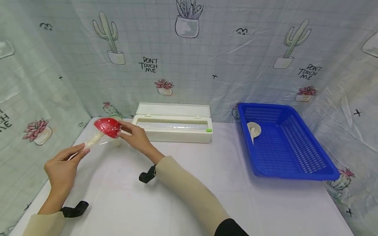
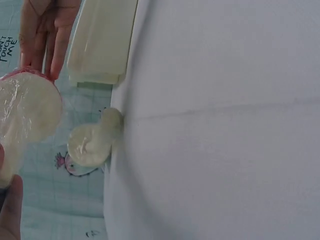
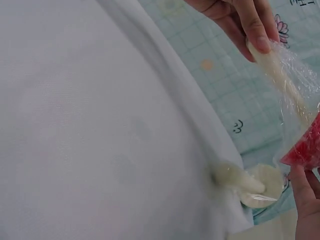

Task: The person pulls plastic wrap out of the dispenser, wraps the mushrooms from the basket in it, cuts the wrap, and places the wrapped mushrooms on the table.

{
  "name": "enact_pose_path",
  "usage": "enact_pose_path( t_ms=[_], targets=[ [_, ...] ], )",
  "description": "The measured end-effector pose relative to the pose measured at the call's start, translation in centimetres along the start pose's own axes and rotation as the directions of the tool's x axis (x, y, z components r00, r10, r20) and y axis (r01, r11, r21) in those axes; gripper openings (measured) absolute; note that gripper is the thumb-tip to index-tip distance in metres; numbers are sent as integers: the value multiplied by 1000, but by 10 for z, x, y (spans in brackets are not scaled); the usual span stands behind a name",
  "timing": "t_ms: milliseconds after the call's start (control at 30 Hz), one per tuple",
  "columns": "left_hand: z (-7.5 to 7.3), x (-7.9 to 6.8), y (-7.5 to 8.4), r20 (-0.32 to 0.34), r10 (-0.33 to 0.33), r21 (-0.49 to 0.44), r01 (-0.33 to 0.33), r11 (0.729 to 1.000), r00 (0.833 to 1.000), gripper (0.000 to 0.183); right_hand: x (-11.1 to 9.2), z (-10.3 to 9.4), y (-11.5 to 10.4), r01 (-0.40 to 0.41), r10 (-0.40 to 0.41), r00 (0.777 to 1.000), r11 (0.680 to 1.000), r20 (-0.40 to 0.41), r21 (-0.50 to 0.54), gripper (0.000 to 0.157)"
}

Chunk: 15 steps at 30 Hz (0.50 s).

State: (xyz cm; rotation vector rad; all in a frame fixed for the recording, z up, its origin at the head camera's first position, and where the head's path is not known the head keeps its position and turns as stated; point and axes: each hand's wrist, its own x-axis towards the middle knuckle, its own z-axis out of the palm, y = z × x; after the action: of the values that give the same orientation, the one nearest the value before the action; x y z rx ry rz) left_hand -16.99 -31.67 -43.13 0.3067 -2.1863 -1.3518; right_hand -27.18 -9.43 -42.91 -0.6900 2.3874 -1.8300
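Observation:
Held up over the table's left side is a toy mushroom [image 1: 107, 127] with a glossy red cap, a pale underside and a cream stem, wrapped in clear plastic film [image 3: 292, 75]. My left hand [image 1: 62, 167] pinches the end of the stem. At the cap's edge, my right hand [image 1: 136, 137] holds the mushroom with its fingertips and thumb. Behind it, a pale mushroom-shaped piece [image 2: 90, 145] rests at the table's far edge, mostly hidden in the head view. Close beyond the right hand stands a white cling film box [image 1: 177, 136], its lid raised and film showing inside.
A blue plastic basket [image 1: 295, 177] stands at the right, with another pale mushroom-shaped piece [image 1: 255, 128] against its left wall. The table [image 1: 124, 209] has a white cloth. Curtains printed with cacti [image 1: 230, 59] surround the back and sides.

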Motion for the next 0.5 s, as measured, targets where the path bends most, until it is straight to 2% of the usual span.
enact_pose_path(
  t_ms=[167,267,367,433,500],
  targets=[
    [-9,4,-12,-29,-134,-17,134,991,991,32,9,17,5,-94,95,990,996,109,-12,53],
    [-18,8,-19,-29,-275,-59,273,960,961,34,13,28,7,-136,131,980,990,150,24,53],
    [-25,14,-27,-27,-400,-191,388,902,916,39,16,39,8,-171,157,973,983,169,70,51],
    [-29,18,-32,-1,-465,-322,440,838,885,41,17,44,8,-196,177,966,976,186,90,50],
    [-30,20,-37,28,-508,-452,464,761,861,40,18,48,7,-208,192,959,976,211,58,51]
  ],
)
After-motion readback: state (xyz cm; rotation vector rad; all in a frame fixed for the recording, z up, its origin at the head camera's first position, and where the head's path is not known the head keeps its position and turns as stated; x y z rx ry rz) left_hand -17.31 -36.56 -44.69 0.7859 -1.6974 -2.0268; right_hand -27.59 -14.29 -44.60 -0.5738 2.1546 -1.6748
